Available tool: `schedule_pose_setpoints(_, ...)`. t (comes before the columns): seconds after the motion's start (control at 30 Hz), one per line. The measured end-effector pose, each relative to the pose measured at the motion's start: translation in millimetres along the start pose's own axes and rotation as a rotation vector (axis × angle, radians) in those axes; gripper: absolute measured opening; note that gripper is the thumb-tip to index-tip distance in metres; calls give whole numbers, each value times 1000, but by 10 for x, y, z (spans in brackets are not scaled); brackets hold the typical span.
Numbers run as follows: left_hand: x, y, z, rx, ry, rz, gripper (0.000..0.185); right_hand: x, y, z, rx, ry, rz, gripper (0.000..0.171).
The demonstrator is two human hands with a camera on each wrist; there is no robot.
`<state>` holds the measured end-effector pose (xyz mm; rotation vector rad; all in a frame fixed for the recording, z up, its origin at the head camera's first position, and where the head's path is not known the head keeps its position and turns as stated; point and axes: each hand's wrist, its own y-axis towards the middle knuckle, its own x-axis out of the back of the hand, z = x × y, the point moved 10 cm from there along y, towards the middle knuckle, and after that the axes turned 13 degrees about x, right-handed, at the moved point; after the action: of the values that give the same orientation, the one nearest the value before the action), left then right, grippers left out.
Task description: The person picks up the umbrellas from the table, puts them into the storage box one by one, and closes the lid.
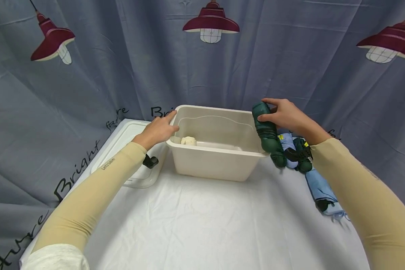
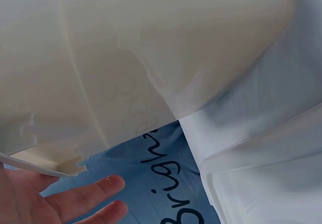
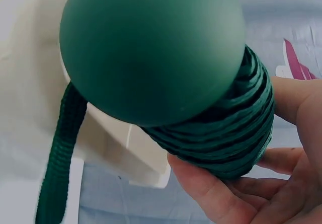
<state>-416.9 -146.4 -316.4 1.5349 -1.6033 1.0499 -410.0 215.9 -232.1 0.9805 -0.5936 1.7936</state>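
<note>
A cream plastic bin [image 1: 212, 165] stands on the white-covered table. A small white bundle [image 1: 188, 141] lies in its left corner. My left hand [image 1: 158, 129] rests on the bin's left rim with the fingers straight; the left wrist view shows these fingers [image 2: 85, 199] under the bin wall [image 2: 126, 58]. My right hand [image 1: 285, 116] grips a folded dark green umbrella [image 1: 266, 131] at the bin's right rim, rounded handle end up. In the right wrist view the umbrella [image 3: 151, 48] fills the frame, my fingers [image 3: 261, 183] wrap its pleated body, and its strap [image 3: 58, 158] hangs down.
A clear lid [image 1: 128, 138] with a black latch [image 1: 150, 161] lies left of the bin. More folded umbrellas, one dark green [image 1: 302, 153] and one light blue [image 1: 320, 187], lie on the table to the right. A grey curtain printed with red lamps hangs behind.
</note>
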Motion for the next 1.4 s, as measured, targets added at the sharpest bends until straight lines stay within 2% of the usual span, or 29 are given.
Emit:
schedule_pose_setpoints(0.47, 2, -11, -11, 0, -3, 0, 76, -178, 359, 222, 12, -3, 57, 81)
schedule_pose_setpoints(0.9, 0, -6, -3, -1, 1, 2, 76, -495, 652, 280, -33, 94, 135, 80)
schedule_pose_setpoints(1.2, -2, 5, 9, 1, 12, -1, 76, -716, 843, 358, -22, 130, 188, 78)
schedule_pose_setpoints(1.4, -9, 12, 17, -2, 7, -4, 76, -887, 953, 430, -9, 143, 242, 70)
